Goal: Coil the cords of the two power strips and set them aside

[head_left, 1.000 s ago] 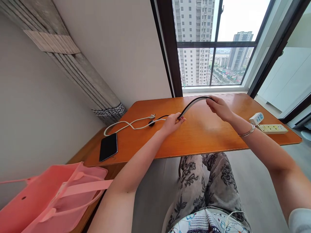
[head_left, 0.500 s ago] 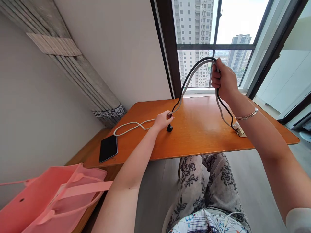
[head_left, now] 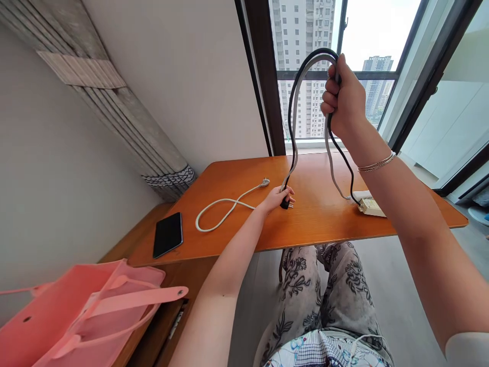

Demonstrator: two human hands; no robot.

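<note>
My right hand (head_left: pixel 347 102) is raised in front of the window, closed around a black cable (head_left: pixel 305 61) and a white cable (head_left: pixel 297 97) that run together in a tall arch. Lower down, my left hand (head_left: pixel 275 199) grips the same two cables near the table top. From its fingers a black plug (head_left: pixel 284 204) with metal prongs sticks out. The cables' other ends drop to a cream power strip (head_left: pixel 371 207), partly hidden behind my right forearm. A white cord with its plug (head_left: pixel 264 182) lies loosely looped on the table beside my left hand.
The orange-brown wooden table (head_left: pixel 244 171) stands against the window. A black tablet or phone (head_left: pixel 168 235) lies at its left end. A pink bag (head_left: pixel 95 306) with straps sits at lower left. A grey curtain (head_left: pixel 114 97) hangs on the left wall.
My right hand has risen, drawing the cable arch higher. My left hand has moved right, with the black plug. The white plug now shows on the table, and the power strips have shifted left.
</note>
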